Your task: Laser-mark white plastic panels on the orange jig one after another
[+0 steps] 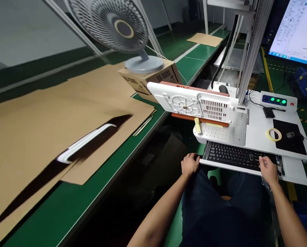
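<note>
My left hand (191, 164) rests by my knee at the left end of the pull-out keyboard tray (221, 165), its fingers bent loosely over and the thumb close to the tray's corner. Over the right part of the black keyboard (233, 156) is my right hand (269, 170), closed, with thumb and forefinger together; what lies inside it, if anything, I cannot make out. Above the tray, a white plastic housing (185, 104) with a round grille and slotted vents stands tilted on an orange-brown holder (175, 115). Yellow tape (197, 126) hangs from the holder.
Brown cardboard sheets (104, 89) cover the green bench at left, a white part (88, 142) showing between them. A fan (124, 29) stands on a carton (166, 76). Right: tape roll (268, 134), mouse (290, 134), green-lit control box (278, 100), monitor (296, 34).
</note>
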Demonstrator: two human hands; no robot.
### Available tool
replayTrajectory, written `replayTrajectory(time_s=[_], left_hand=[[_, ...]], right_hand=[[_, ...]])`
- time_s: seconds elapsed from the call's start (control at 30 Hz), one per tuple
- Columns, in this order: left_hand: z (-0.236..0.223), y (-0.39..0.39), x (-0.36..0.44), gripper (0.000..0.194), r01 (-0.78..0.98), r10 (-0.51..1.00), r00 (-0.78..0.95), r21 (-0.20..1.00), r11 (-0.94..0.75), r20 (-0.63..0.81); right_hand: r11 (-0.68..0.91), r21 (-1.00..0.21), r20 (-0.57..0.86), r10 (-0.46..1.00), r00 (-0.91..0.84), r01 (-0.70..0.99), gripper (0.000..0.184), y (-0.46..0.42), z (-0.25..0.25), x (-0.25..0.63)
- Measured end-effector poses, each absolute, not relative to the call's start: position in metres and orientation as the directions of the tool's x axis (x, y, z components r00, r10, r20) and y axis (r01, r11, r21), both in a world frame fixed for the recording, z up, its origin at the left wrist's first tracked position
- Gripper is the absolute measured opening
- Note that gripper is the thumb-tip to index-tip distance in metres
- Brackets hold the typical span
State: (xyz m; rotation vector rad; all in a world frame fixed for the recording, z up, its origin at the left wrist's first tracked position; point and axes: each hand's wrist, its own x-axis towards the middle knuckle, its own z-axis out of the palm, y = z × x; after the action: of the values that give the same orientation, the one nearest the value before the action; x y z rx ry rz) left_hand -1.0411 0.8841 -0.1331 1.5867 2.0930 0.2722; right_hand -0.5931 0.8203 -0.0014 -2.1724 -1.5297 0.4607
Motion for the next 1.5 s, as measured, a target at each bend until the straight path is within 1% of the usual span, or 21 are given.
replayTrajectory(time_s=[0.07,0.17,0.5,0.93,1.1,1.5], left_hand=[[-0.134,0.886,-1.042,0.042,0.841,0.942,-0.203,0.446,0.307,-0.266],[-0.135,0.888,-1.042,0.042,0.838,0.942,-0.202,0.450,0.308,-0.269],[-0.136,0.887,-1.044,0.043,0.843,0.942,-0.199,0.443,0.305,-0.270],[-0.136,0.886,-1.045,0.042,0.845,0.944,-0.194,0.444,0.299,-0.266],[-0.135,0.886,-1.045,0.043,0.845,0.944,-0.194,0.442,0.299,-0.267],[-0.135,0.886,-1.047,0.041,0.840,0.944,-0.197,0.450,0.302,-0.266]], right_hand=[[-0.271,-0.532,0.024,0.942,0.334,0.802,0.055,0.814,-0.008,-0.587],[-0.239,-0.547,0.055,0.946,0.320,0.802,0.054,0.809,-0.015,-0.585],[-0.253,-0.570,0.000,0.951,0.308,0.782,0.054,0.807,-0.015,-0.586],[-0.255,-0.580,0.000,0.950,0.312,0.774,0.056,0.806,-0.017,-0.586],[-0.216,-0.587,0.038,0.955,0.294,0.780,0.056,0.806,-0.017,-0.587],[-0.225,-0.564,0.048,0.952,0.303,0.794,0.057,0.807,-0.017,-0.588]])
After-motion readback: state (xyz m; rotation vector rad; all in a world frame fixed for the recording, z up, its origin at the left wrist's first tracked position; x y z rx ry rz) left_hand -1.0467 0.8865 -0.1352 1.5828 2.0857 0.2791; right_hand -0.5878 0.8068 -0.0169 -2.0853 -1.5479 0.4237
